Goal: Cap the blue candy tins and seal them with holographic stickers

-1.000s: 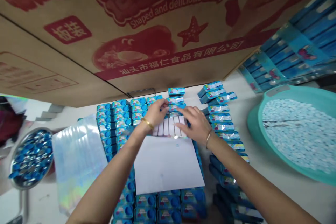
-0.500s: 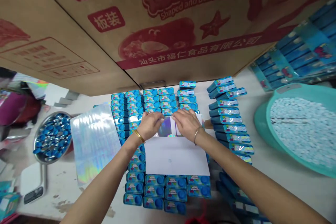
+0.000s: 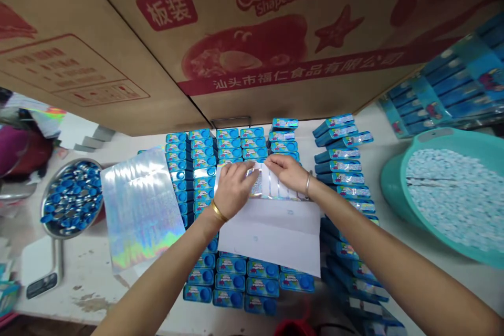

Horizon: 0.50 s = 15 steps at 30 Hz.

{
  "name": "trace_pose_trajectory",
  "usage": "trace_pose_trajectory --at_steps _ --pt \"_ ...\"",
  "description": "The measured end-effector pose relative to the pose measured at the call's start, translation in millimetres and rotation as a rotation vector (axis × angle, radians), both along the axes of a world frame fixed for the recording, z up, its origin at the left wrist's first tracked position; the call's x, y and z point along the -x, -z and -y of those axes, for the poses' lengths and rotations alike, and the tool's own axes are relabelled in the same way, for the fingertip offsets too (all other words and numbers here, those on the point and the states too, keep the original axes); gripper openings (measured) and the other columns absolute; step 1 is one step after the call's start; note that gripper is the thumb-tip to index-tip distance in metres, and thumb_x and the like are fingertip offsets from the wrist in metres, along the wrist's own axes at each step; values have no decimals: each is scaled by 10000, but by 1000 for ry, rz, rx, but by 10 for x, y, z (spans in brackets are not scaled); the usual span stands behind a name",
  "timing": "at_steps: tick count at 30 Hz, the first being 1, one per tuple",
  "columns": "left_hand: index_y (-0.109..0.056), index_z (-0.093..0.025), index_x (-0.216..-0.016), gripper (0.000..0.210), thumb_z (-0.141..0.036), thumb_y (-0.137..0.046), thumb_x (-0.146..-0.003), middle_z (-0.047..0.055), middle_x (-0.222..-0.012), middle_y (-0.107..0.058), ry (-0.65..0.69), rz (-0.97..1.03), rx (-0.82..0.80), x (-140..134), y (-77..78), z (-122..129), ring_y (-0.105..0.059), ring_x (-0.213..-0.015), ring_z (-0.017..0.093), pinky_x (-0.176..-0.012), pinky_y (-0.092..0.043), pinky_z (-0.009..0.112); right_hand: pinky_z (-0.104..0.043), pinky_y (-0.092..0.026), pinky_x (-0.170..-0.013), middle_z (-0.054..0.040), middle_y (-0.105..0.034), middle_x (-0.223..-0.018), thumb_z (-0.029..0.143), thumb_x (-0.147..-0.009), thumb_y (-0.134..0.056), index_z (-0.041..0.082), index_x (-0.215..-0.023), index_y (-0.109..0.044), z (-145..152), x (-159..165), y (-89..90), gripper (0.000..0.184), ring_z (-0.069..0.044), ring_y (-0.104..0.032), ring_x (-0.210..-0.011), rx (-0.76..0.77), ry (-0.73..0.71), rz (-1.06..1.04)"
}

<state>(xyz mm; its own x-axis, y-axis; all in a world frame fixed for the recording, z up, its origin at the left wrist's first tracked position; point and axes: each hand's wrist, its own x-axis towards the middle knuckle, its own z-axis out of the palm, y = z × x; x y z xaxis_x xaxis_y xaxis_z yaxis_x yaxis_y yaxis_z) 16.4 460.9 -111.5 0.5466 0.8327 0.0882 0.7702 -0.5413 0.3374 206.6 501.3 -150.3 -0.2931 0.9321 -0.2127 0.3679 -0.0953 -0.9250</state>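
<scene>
A white sheet with a shiny holographic sticker strip (image 3: 285, 187) along its far part lies over rows of small blue boxes (image 3: 262, 287). It looks like a sticker sheet (image 3: 271, 231), with a crease across the paper. My left hand (image 3: 235, 189), wearing a gold bangle, has its fingers bent together at the left part of the strip. Pinched at the far edge is my right hand (image 3: 290, 172), with a silver bangle. The two hands' fingertips are close together, and whether a loose sticker is between them is too small to tell.
Another holographic sheet (image 3: 142, 210) lies left of the boxes. Beyond it are a metal bowl (image 3: 100, 168) of blue caps and a white scale (image 3: 39, 262). A teal basin (image 3: 397, 205) of pale candies stands right. Large cartons (image 3: 244, 71) wall the back; more blue boxes (image 3: 342, 178) stand right.
My left hand has turned and come nearer over the strip; my right hand has shifted slightly right. The sheet has tilted, and its strip shows white gaps with shiny lines.
</scene>
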Motion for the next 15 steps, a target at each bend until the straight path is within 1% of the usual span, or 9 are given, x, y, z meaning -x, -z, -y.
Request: trace_pose_trajectory --at_steps 2,3,5,7,8,9,10,12,15 --pt "-600 -235 -1034 200 -228 -451 -900 94 -1150 -605 35 142 58 -2 -48 129 -530 -1050 226 -873 -395 396 -254 -343 -529 19 -503 -570 406 -804 -469 206 -618 -536 -44 -53 46 281 -143 -450 -585 4 36 23" --pt "-589 -228 -1016 178 -242 -458 -897 92 -1120 -605 24 241 88 -3 -87 185 -536 -1030 219 -856 -411 381 -254 -338 -523 19 -501 -565 400 -799 -474 208 -614 -533 -60 -81 67 273 -143 -448 -579 11 54 36" --pt "-556 -227 -1041 175 -279 -480 -892 84 -1074 -599 -87 449 126 -9 -171 231 -546 -987 206 -815 -437 350 -255 -332 -519 20 -490 -558 398 -796 -471 211 -604 -520 -71 -128 91 273 -142 -441 -570 26 78 46" --pt "-500 -236 -1175 292 -305 -494 -891 83 -1099 -589 -234 546 127 -22 -229 154 -547 -978 203 -799 -442 333 -257 -329 -521 23 -476 -560 415 -801 -460 211 -600 -509 -56 -148 81 290 -138 -428 -567 35 74 34" --pt "-456 -240 -1254 370 -307 -494 -891 85 -1122 -589 -269 521 122 -33 -236 73 -544 -988 207 -811 -436 333 -258 -328 -524 25 -470 -563 427 -803 -458 210 -602 -507 -43 -147 65 299 -136 -422 -567 37 64 25" --pt "-411 -241 -1319 439 -297 -489 -892 86 -1134 -595 -270 453 121 -45 -226 -25 -541 -996 213 -829 -425 339 -259 -329 -527 27 -465 -565 438 -804 -458 209 -605 -505 -30 -139 43 307 -134 -417 -568 37 54 17" --pt "-375 -241 -1367 490 -276 -482 -890 84 -1126 -608 -240 351 128 -59 -201 -129 -542 -999 219 -850 -411 348 -259 -331 -531 28 -462 -568 446 -804 -460 208 -608 -505 -18 -129 21 311 -133 -415 -570 38 47 10" --pt "-351 -243 -1406 533 -216 -457 -884 69 -1026 -648 -140 129 142 -91 -117 -314 -561 -956 225 -863 -390 362 -259 -338 -540 27 -470 -578 449 -801 -464 207 -617 -507 -8 -111 -12 307 -133 -421 -578 37 45 6" --pt "-366 -247 -1416 545 -144 -401 -882 48 -843 -652 -23 -76 127 -141 37 -442 -597 -843 207 -829 -385 348 -261 -344 -544 21 -485 -586 438 -797 -463 208 -626 -519 -26 -119 13 292 -140 -432 -586 29 51 6"
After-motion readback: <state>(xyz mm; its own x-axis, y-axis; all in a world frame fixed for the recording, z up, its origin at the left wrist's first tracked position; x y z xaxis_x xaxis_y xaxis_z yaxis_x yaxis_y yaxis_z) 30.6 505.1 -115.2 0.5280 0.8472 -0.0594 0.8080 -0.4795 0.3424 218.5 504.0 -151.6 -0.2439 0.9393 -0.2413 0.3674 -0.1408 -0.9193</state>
